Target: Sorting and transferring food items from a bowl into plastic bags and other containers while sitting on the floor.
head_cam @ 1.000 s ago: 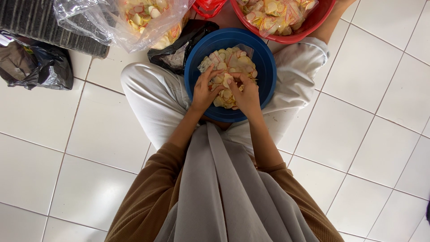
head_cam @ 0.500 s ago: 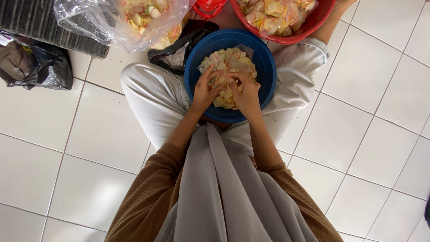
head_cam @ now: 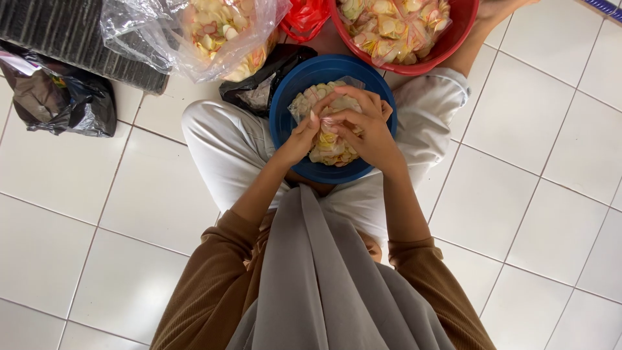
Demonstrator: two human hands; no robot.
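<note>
Blue plastic bowl [head_cam: 285, 116] resting on the lap, over white-trousered crossed legs on the tiled floor [head_cam: 78, 194], filled with pale yellow and pink-edged chips. Small clear bag of chips [head_cam: 332, 133] held just above the bowl's middle, between both hands. Left hand [head_cam: 299, 137] coming in from the bowl's left rim, thumb and forefinger pinched on the bag's upper plastic, forearm slanting up from the brown sleeve. Right hand [head_cam: 368, 126] coming over from the right rim, fingers curled across the top of the bag, clenched on its neck; wrist bent inward. Both hands touching the bag and each other, neither nearer than the other. Bag's long axis roughly from far rim to near rim, its mouth at the far end under the fingertips.

Beyond the bowl: red basin [head_cam: 463, 35] of the same chips at the far right, large clear plastic sack [head_cam: 194, 32] of chips at the far left, black bag [head_cam: 58, 104] lying on the floor well apart to the left.
</note>
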